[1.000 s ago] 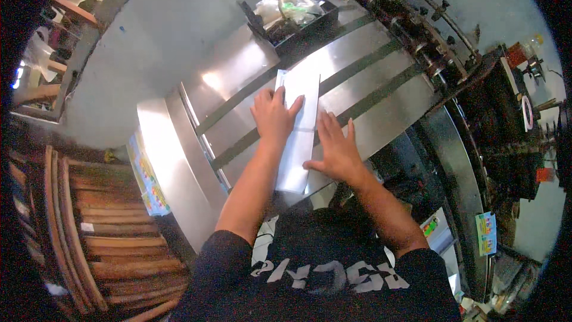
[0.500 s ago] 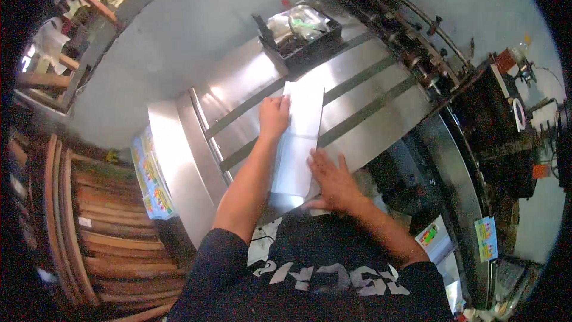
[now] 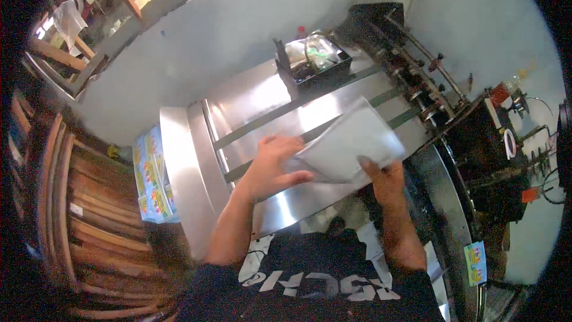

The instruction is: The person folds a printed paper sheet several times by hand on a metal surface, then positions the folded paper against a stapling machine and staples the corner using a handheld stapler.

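Note:
A flat white sheet or thin stack of sheets (image 3: 351,140), paper or plastic, is raised at a slant over the metal table (image 3: 253,116). My right hand (image 3: 386,182) grips its lower right side, with the thumb lying on the top face and the fingers hidden beneath. At the left edge of the white sheets is my left hand (image 3: 271,167). Its thumb and fingers are spread, and nothing is pinched between them; whether the fingertips touch the edge I cannot tell.
Dark green belts (image 3: 262,125) cross the metal table. At its back stands a black box (image 3: 322,71) holding plastic bags. Dark machinery (image 3: 429,92) runs along the right. Wooden frames (image 3: 113,232) are stacked at the left, beside colourful printed sheets (image 3: 154,173).
The white sheets have moved right and turned, showing a broader face. My right hand has taken hold of their right side; my left hand has let go of the upper left edge and opened.

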Available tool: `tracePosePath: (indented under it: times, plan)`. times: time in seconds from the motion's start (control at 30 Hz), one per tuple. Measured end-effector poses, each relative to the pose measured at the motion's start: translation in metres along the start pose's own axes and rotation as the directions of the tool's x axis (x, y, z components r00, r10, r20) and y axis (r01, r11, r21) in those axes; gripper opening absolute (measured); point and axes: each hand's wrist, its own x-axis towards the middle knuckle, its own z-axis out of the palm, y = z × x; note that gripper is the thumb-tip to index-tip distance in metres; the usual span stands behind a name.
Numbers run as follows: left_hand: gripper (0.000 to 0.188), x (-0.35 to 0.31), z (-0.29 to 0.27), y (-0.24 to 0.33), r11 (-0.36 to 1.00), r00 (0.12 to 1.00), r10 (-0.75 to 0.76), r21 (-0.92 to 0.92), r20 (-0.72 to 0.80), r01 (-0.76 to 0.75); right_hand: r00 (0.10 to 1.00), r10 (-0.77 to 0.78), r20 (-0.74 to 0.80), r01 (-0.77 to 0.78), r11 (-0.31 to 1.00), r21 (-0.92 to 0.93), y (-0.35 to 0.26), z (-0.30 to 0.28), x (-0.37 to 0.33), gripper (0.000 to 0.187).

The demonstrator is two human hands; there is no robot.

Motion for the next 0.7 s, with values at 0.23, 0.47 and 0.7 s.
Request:
tracePosePath:
  times: [0.23,0.47,0.7]
  plan:
    - [0.026,-0.006,0.02,0.033,0.884,0.939,-0.341,-0.321,0.055,0.34,0.987,-0.089,-0.134,0.085,0.996,-0.032,-0.039,0.015,-0.004,0.025]
    - [0.028,-0.01,0.03,0.035,0.67,0.918,-0.362,-0.64,0.162,0.376,0.845,-0.525,-0.106,0.425,0.778,-0.462,-0.072,0.008,-0.015,0.026]
    - [0.025,-0.022,0.033,0.022,0.607,0.949,-0.272,-0.738,0.157,0.296,0.799,-0.59,-0.116,0.495,0.755,-0.429,-0.093,0.008,-0.022,0.018]
